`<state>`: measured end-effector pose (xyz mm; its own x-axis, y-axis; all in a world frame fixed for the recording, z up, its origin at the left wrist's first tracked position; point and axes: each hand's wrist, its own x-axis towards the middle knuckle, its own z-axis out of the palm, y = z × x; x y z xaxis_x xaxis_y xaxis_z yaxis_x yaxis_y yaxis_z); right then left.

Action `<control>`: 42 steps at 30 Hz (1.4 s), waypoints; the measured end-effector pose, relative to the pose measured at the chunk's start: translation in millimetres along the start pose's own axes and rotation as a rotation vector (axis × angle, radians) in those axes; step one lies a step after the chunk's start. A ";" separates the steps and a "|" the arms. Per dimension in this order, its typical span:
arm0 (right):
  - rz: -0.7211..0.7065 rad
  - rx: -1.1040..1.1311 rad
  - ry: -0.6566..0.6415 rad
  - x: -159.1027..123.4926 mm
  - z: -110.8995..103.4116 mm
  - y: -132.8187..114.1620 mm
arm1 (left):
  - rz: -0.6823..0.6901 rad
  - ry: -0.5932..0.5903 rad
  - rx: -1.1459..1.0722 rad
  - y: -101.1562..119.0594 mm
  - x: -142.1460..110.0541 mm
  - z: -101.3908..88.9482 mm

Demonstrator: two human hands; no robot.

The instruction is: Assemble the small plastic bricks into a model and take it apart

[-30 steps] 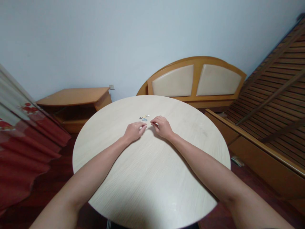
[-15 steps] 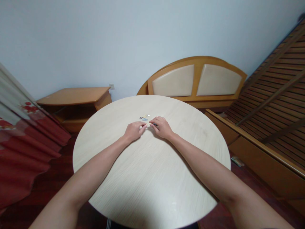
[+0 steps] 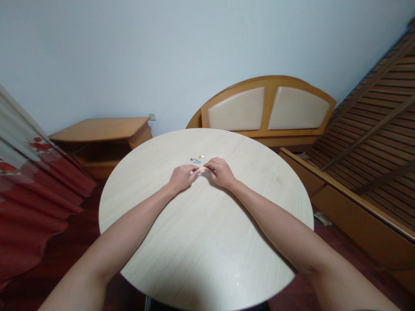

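Note:
My left hand (image 3: 182, 177) and my right hand (image 3: 222, 172) sit at the middle of a round pale wood-grain table (image 3: 207, 242), fingertips almost meeting. Between them, both hands pinch a small pale piece (image 3: 202, 169), too small to identify. A dark sliver (image 3: 212, 168) shows beneath my right fingers. Just beyond the hands lie several tiny flat pieces (image 3: 196, 159) in blue, yellow and white, untouched by either hand.
A low wooden cabinet (image 3: 100, 130) stands beyond the table at left, and a red-patterned curtain (image 3: 35, 198) hangs nearer. A cushioned wooden headboard (image 3: 267, 109) stands behind the table. A slatted bed base (image 3: 372, 134) leans at right.
My hands have drawn closer together, and the small pale piece now shows between their fingertips. The tiny pieces beyond them stay in place.

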<state>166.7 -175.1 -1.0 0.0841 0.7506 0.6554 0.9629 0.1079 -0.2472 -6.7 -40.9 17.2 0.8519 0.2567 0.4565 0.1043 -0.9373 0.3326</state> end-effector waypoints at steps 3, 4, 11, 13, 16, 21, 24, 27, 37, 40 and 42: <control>-0.001 0.000 0.004 -0.2 0.2 0.6 | 0.000 0.001 -0.006 -1.2 -0.2 1.0; -0.003 0.000 0.006 -0.2 0.2 0.7 | -0.001 0.003 -0.006 -1.6 -0.2 1.4; -0.013 -0.007 0.015 0.2 -0.2 0.4 | -0.009 0.002 0.008 -2.3 0.0 1.4; -0.010 -0.010 0.011 0.2 -0.3 0.4 | -0.015 0.000 0.012 -1.9 0.0 0.7; -0.010 -0.006 0.012 -0.1 -0.4 0.6 | -0.018 0.001 0.010 -1.9 0.0 0.6; -0.016 -0.003 0.017 -0.6 -0.5 0.7 | -0.011 0.011 0.003 -3.7 0.1 2.5; -0.018 -0.012 0.011 -0.3 -0.2 1.1 | -0.018 0.009 0.005 -4.5 0.2 2.9; -0.018 -0.016 0.002 0.1 0.2 1.5 | -0.020 0.005 0.009 -4.7 0.4 2.7; 0.005 0.007 -0.002 0.3 -0.7 0.1 | -0.021 0.013 0.014 -4.5 -0.4 2.1; 0.004 0.013 0.003 0.3 -1.0 -0.5 | -0.026 0.013 0.018 -3.9 -0.3 1.8; 0.000 0.014 0.009 0.4 -1.3 -0.9 | -0.024 0.010 0.018 -3.6 -0.1 1.7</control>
<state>166.2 -175.8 0.3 0.0863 0.7449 0.6616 0.9592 0.1174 -0.2573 -6.2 -38.0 14.6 0.8440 0.2815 0.4565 0.1343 -0.9350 0.3284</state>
